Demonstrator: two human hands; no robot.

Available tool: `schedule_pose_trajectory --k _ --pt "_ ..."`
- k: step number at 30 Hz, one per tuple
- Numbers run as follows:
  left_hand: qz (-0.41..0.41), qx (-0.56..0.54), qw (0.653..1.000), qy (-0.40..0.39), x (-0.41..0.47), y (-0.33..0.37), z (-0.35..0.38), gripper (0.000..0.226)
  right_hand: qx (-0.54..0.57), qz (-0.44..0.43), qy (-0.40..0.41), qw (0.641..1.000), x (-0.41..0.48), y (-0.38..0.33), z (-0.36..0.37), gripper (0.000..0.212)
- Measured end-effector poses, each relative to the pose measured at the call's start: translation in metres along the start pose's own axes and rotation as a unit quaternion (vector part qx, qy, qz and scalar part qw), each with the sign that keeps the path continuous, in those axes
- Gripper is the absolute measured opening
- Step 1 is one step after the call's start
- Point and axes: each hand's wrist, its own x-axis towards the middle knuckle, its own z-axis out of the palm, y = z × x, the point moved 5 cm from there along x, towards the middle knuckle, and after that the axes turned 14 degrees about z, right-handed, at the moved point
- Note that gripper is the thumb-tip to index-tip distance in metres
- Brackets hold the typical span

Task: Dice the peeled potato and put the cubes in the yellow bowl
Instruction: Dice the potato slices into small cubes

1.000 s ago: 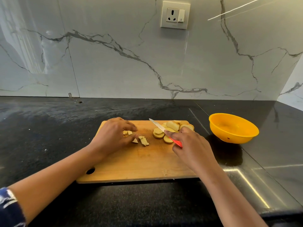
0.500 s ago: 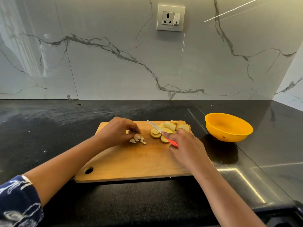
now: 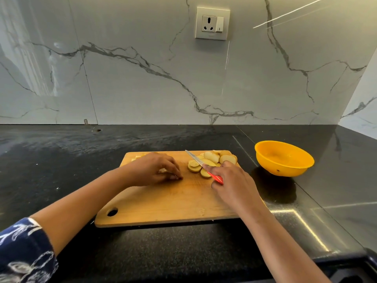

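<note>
A wooden cutting board [image 3: 173, 201] lies on the black counter. Several round potato slices [image 3: 212, 158] are piled at its far right. My right hand [image 3: 234, 184] grips a red-handled knife [image 3: 193, 157], its blade lifted over the slices and pointing far-left. My left hand [image 3: 153, 170] is cupped over the small potato cubes [image 3: 163, 170] mid-board, fingers curled round them with the tips on the wood; most cubes are hidden. A few pale pieces [image 3: 136, 157] lie at the board's far-left corner. The yellow bowl [image 3: 285, 168] stands to the right of the board with nothing in it.
The black counter [image 3: 61, 160] runs back to a marble wall with a socket [image 3: 212, 23]. A side wall closes the far right corner behind the bowl. The counter's front edge is near the bottom of the view.
My left hand has closed over the loose cubes, which were visible beside its fingers before. The right hand and knife have hardly moved.
</note>
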Motion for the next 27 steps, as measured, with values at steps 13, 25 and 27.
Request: schedule_pose_trajectory --k 13,25,27 --pt "-0.051 -0.045 0.994 0.089 -0.027 -0.019 -0.022 0.028 0.0 -0.002 -0.005 1.0 0.0 -0.002 0.003 0.052" --pt "-0.03 0.094 0.974 0.206 -0.037 -0.041 -0.031 0.016 0.0 0.002 -0.005 1.0 0.0 0.001 0.003 0.053" --pt "-0.013 0.073 0.971 0.228 -0.044 -0.034 -0.037 0.021 0.001 0.001 -0.005 1.0 0.0 0.001 0.003 0.052"
